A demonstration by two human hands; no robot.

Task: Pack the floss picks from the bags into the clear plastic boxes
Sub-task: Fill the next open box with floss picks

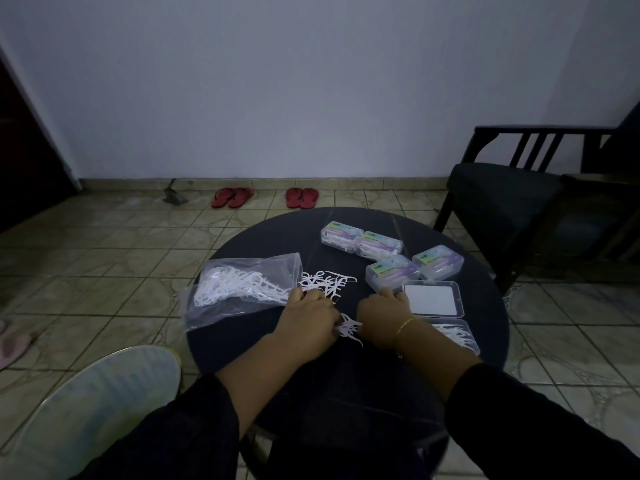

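A clear bag (239, 289) full of white floss picks lies at the left of the round dark table (485, 306). Loose picks (327, 282) are scattered beside its mouth. My left hand (308, 322) rests over these loose picks, fingers curled; a small bunch of picks (348, 329) sticks out at its thumb side, between both hands. My right hand (382, 315) lies knuckles up beside an open clear box (436, 315), whose lower half holds a few picks (457, 336). Several closed, filled boxes (391, 258) sit at the back.
A black armchair (519, 202) stands to the right of the table. Two pairs of red sandals (266, 197) lie by the far wall on the tiled floor. A pale round seat (90, 410) is at my lower left.
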